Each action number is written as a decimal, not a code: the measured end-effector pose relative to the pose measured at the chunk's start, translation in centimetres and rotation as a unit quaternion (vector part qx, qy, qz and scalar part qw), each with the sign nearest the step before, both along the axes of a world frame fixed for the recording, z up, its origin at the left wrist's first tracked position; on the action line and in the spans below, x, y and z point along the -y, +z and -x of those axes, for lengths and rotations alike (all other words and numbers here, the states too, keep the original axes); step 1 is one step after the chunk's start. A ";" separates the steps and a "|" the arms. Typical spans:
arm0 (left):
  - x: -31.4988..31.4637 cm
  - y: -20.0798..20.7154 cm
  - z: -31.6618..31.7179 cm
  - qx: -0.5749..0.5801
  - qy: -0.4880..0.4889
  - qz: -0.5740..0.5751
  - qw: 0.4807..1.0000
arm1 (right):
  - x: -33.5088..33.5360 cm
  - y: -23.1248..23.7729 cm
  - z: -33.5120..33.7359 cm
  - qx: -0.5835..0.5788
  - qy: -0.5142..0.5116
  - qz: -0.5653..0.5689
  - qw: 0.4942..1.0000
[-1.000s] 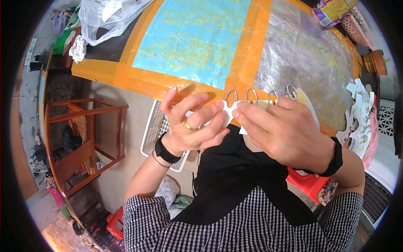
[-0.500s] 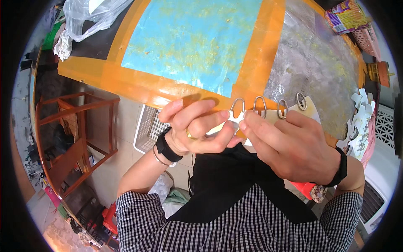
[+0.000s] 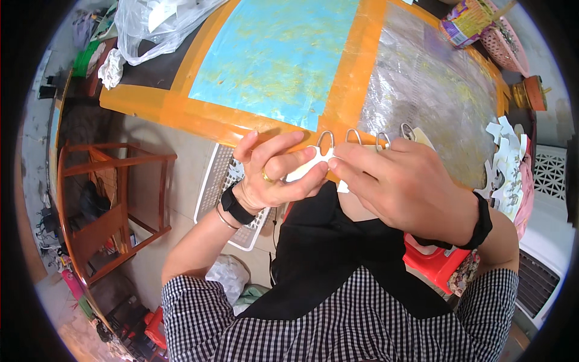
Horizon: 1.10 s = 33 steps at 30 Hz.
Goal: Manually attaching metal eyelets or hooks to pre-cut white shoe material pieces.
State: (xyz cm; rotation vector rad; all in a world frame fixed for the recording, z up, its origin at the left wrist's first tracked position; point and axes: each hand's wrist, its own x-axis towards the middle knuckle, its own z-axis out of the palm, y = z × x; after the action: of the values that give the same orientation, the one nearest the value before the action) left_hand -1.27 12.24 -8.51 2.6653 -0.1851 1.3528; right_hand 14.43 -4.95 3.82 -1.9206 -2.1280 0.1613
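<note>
Just off the table's near edge, both my hands work on a white, paper-like piece (image 3: 303, 168) at the foot of a bent metal wire loop (image 3: 326, 132). My left hand (image 3: 278, 168) pinches the piece between thumb and index finger, its other fingers raised. My right hand (image 3: 416, 184) has its fingertips closed on the piece's right edge, beside the loop. More such loops (image 3: 408, 125) stand in a row above my right fingers, a cream-coloured piece (image 3: 424, 139) behind the last. My right hand hides their lower ends.
Ahead is the table with orange tape (image 3: 132, 102), a blue sheet (image 3: 265, 66) and clear plastic (image 3: 422, 84). White scraps (image 3: 508, 154) pile at right. A white basket (image 3: 208, 187) and wooden chair (image 3: 120, 168) stand left, a red stool (image 3: 428, 262) lower right.
The view has shifted, so the table and hands sit further left in it. Both hands keep their pinch on the white piece, and more of it shows by my left fingers.
</note>
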 end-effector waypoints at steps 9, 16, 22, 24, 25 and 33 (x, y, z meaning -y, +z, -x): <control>0.5 0.7 0.4 -0.052 -0.019 0.040 0.998 | 3.4 0.3 -1.9 -0.140 -0.032 -0.047 0.989; 1.2 2.7 1.0 -0.164 -0.021 0.048 0.985 | 13.8 2.9 -0.9 -0.058 -0.159 -0.030 0.985; 2.7 5.4 1.0 -0.141 0.022 0.050 0.988 | 21.7 2.2 -1.0 0.079 -0.321 -0.016 0.944; 2.0 5.1 1.0 -0.209 0.022 0.118 0.970 | 23.2 1.2 -0.8 0.085 -0.341 -0.013 0.936; 2.4 5.4 0.6 -0.205 0.009 0.139 0.969 | 23.9 1.1 -0.6 0.053 -0.336 -0.003 0.940; 4.0 6.4 0.1 -0.206 0.040 0.213 0.954 | 24.4 0.3 -3.3 0.011 -0.252 0.000 0.968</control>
State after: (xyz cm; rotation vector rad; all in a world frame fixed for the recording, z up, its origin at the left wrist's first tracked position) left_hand -1.41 8.26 -2.09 2.5184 0.2382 0.7152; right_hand 17.75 -29.36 4.07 -2.3949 -1.5779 0.0371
